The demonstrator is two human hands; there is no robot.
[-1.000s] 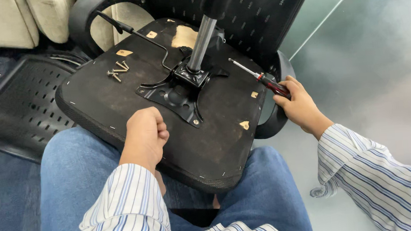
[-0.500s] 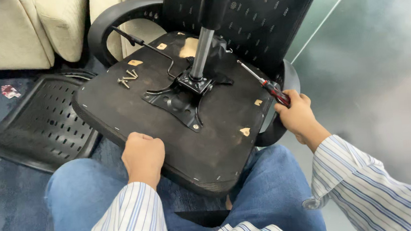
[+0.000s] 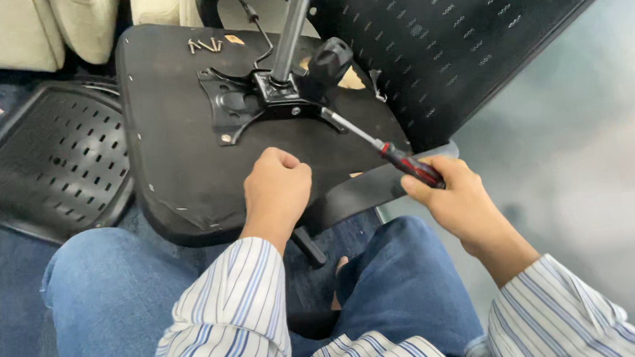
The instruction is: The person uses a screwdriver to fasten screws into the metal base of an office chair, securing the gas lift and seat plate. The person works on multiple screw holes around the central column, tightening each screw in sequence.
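Head view: nearest are two knees in blue jeans (image 3: 115, 293) and two striped sleeves, with the upturned chair seat (image 3: 180, 159) propped against them. The left hand (image 3: 277, 189) rests clenched in a fist on the seat's near edge, grasping nothing that shows — it seems to steady the board. To the right, the right hand (image 3: 455, 198) is closed around the red-and-black handle of one screwdriver (image 3: 379, 147), whose shaft runs up and left to the metal mounting plate (image 3: 251, 104) at the seat's middle. To drive well here, I judge the tip should sit squarely in the screw head, the shaft in line with the screw rather than slanted, while the fist presses the seat still. Farther off, one gas-lift column (image 3: 291, 29) rises from the plate; a few loose screws (image 3: 201, 45) lie at the far edge — about four, too small to count surely. One perforated panel (image 3: 37, 163) lies left, one mesh backrest (image 3: 487, 29) right.
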